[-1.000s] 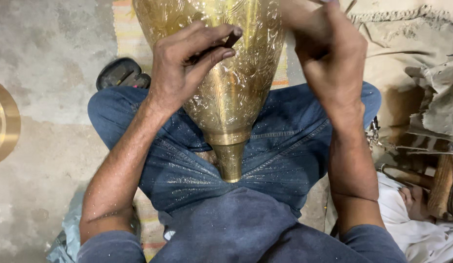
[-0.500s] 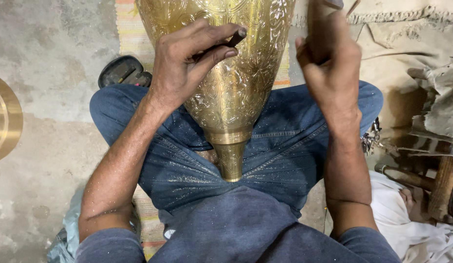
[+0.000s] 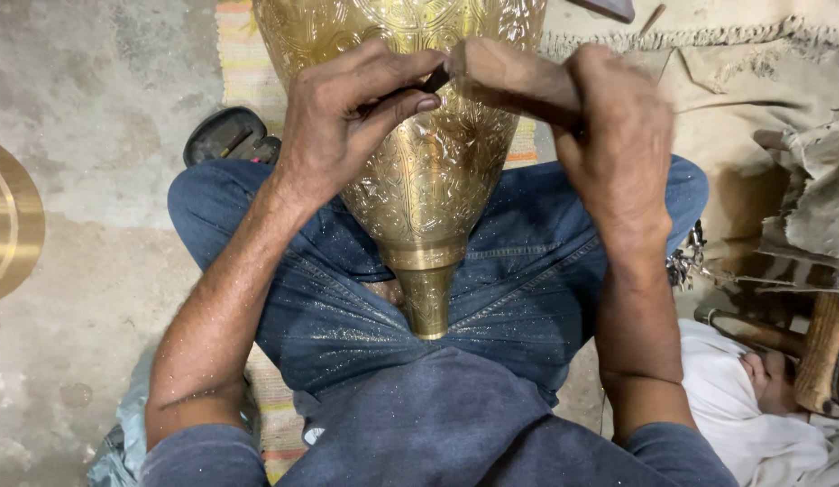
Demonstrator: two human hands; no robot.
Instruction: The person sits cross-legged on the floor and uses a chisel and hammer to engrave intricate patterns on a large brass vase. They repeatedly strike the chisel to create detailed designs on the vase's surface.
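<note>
we see the engraved brass vessel [image 3: 419, 171] resting on the lap. on it, the left hand [image 3: 347, 117] pinches a dark chisel [image 3: 430, 83]; right of that, the right hand [image 3: 618, 153] grips a wooden mallet [image 3: 509, 77].

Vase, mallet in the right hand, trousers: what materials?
Vase: looks like brass, yellow and shiny, with fine engraved patterns over its surface. Mallet: probably wood, dull brown and matte, no shine. Trousers: blue denim, visible seams and stitching, dusted with pale specks.
</note>
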